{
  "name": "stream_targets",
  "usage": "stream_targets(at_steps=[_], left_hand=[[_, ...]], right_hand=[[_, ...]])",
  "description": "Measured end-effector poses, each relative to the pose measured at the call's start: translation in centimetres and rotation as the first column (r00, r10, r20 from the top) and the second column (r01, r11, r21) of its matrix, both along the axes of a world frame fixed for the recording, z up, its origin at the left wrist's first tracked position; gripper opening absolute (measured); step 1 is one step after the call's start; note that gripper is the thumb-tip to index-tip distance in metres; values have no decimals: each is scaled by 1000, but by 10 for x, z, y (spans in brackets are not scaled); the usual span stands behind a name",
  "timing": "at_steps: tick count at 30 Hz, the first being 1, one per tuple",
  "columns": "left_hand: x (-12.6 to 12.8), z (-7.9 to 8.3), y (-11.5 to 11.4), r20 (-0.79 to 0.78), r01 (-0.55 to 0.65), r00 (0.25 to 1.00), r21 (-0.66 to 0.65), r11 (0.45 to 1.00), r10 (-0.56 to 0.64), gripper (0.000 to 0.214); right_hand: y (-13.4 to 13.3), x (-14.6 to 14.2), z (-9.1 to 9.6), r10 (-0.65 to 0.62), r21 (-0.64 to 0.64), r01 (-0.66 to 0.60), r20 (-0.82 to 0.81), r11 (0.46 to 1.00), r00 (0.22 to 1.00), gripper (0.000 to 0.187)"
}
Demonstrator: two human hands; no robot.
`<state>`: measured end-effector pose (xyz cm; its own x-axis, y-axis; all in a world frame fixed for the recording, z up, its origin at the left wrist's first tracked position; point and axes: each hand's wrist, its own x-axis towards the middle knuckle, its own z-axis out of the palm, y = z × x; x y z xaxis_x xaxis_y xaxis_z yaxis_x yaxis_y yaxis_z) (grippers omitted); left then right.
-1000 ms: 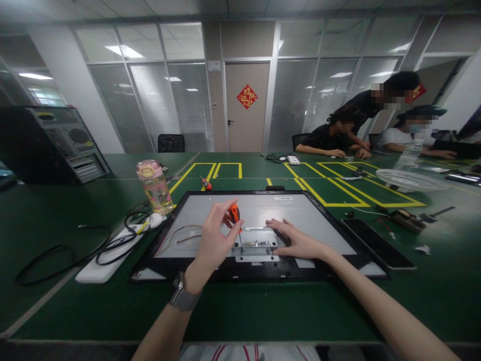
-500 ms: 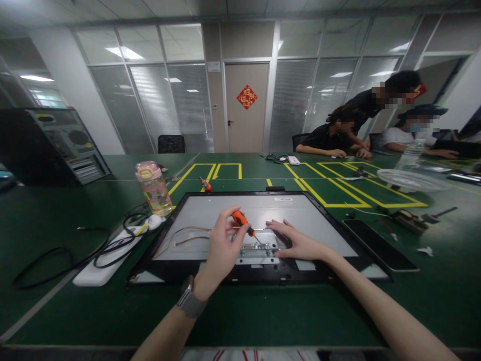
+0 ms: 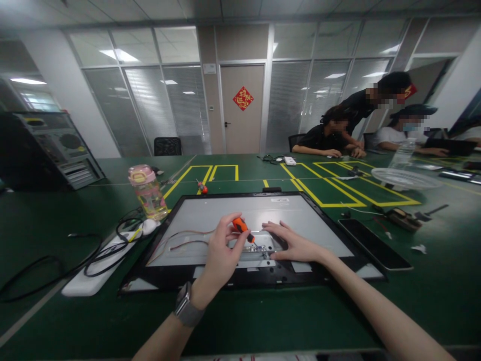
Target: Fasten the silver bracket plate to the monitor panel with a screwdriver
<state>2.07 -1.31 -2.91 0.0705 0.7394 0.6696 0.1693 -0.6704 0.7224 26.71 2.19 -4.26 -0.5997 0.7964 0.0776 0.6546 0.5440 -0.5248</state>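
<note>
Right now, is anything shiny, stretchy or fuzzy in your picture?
Head view: pale glare sits on the grey panel; head view: the computer tower at the left edge looks slanted and stretched; head view: the tip of the orange screwdriver is too fuzzy to make out.

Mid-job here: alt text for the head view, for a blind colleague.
A person's left-hand grip holds an orange screwdriver angled down toward a metal bracket on a gray panel; the right-hand grip is spread at the bracket's right side. The panel lies on a green table, a bottle to its left.
</note>
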Motion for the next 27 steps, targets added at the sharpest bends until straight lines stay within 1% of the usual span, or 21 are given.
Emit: stream_targets(at_steps=[3,6,15,23,27], left_hand=[[0,0,1,18,-16,1000,22,1000,15,36],[1,0,1,31,-4,1000,43,999,3,35],[3,1,-1,-25,6,1000,59,998,-4,33],[4,2,-1,-21,0,1000,56,998,1,35],[5,2,-2,-35,5,999,59,998,-3,34]], right_hand=[[1,1,-2,2,4,-2,-12,1000,1000,82],[1,2,-2,9,6,-9,-18,1000,1000,83],[3,3,-6,20,2,-20,-30,1000,999,84],[0,1,-1,4,-4,-4,-11,1000,1000,83],[0,1,-2,13,-1,-13,-20,1000,1000,83]])
